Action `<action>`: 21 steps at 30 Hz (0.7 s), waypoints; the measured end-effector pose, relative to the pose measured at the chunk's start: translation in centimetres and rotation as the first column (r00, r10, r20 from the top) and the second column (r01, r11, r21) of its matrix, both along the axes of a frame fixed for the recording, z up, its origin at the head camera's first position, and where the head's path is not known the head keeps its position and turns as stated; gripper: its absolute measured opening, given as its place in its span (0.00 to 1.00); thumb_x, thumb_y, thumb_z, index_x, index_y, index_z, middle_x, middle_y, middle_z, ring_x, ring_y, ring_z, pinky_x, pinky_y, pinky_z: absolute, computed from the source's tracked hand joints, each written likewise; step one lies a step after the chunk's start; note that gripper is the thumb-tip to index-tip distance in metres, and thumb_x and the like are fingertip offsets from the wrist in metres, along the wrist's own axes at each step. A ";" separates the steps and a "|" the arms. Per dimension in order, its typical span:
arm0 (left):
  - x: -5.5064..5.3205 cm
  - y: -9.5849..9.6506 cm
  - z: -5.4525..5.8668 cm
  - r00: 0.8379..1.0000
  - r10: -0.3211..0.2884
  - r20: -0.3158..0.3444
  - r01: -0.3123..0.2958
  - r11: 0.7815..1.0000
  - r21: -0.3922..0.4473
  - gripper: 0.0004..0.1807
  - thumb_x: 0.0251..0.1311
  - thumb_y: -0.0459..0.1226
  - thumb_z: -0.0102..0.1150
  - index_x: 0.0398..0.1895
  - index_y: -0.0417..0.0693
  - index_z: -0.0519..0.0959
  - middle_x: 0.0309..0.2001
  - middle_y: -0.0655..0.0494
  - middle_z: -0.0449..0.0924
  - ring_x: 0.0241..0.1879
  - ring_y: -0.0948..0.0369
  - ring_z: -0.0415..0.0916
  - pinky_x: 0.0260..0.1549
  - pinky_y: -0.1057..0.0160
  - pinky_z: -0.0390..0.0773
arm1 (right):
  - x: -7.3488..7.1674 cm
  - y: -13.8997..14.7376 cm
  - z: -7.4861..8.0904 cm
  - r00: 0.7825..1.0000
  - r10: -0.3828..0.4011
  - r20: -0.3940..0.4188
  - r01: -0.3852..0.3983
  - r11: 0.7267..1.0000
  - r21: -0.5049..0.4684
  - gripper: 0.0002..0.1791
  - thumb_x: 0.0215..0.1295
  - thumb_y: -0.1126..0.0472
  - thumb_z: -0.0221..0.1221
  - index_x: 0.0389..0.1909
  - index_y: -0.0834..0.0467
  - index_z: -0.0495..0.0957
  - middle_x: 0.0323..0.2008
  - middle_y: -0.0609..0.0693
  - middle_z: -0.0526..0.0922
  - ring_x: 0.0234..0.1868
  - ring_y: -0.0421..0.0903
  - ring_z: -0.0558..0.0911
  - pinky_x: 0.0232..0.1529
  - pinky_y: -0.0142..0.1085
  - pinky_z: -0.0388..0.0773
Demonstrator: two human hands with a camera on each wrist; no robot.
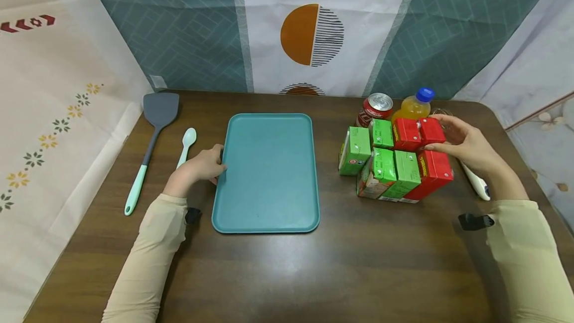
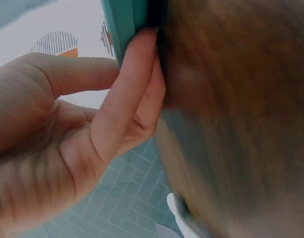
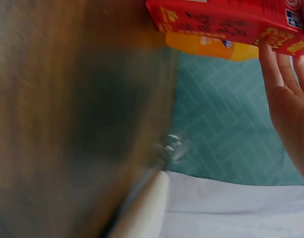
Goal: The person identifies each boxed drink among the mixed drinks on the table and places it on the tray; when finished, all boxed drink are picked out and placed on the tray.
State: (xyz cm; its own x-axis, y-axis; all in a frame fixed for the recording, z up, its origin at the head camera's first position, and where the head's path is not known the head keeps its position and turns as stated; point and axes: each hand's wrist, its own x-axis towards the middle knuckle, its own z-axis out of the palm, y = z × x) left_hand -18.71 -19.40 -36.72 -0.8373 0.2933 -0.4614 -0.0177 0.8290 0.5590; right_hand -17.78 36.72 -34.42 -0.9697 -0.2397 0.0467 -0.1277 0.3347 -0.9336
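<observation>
A teal rectangular tray (image 1: 266,178) lies flat on the table. My left hand (image 1: 202,166) pinches its left edge; the left wrist view has the thumb and fingers on opposite sides of the tray rim (image 2: 123,25). Over on the right, my right hand (image 1: 468,146) holds the back-right red drink carton (image 1: 432,129), thumb at the near side and fingers at the far side. In the right wrist view straight fingertips lie against that carton (image 3: 226,22). Two more red cartons (image 1: 436,171) and several green cartons (image 1: 407,169) stand tightly grouped beside it.
Behind the cartons stand a red soda can (image 1: 375,107) and a blue-capped bottle of orange drink (image 1: 412,107). A white-handled utensil (image 1: 476,182) lies beyond my right hand. Left of the tray are a grey spatula (image 1: 161,111) with a mint handle and a mint spoon (image 1: 189,137).
</observation>
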 end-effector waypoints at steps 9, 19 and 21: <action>0.3 0.2 -0.1 0.999 0.007 -0.033 -0.007 1.000 -0.007 0.33 0.65 0.28 0.43 0.68 0.23 0.43 0.46 0.26 0.71 0.27 0.52 0.80 0.27 0.60 0.80 | 0.4 -0.1 -0.8 0.999 -0.049 -0.006 0.048 0.998 -0.032 0.33 0.55 0.79 0.58 0.61 0.53 0.68 0.47 0.37 0.79 0.42 0.32 0.80 0.36 0.24 0.77; 0.3 0.0 -0.4 0.999 0.002 -0.044 -0.003 1.000 -0.012 0.34 0.65 0.29 0.44 0.68 0.24 0.43 0.45 0.29 0.71 0.25 0.55 0.80 0.28 0.60 0.79 | 1.5 0.6 2.0 0.982 -0.183 -0.057 0.168 0.965 -0.203 0.33 0.49 0.83 0.60 0.57 0.58 0.71 0.45 0.42 0.81 0.42 0.34 0.80 0.35 0.22 0.77; 0.3 -0.1 -0.5 0.999 -0.001 -0.047 0.000 1.000 -0.013 0.34 0.65 0.29 0.44 0.68 0.24 0.43 0.43 0.30 0.72 0.25 0.56 0.80 0.28 0.60 0.79 | 1.9 0.7 2.8 0.977 -0.199 -0.072 0.170 0.942 -0.290 0.33 0.47 0.85 0.59 0.57 0.61 0.72 0.45 0.46 0.81 0.42 0.37 0.81 0.35 0.23 0.77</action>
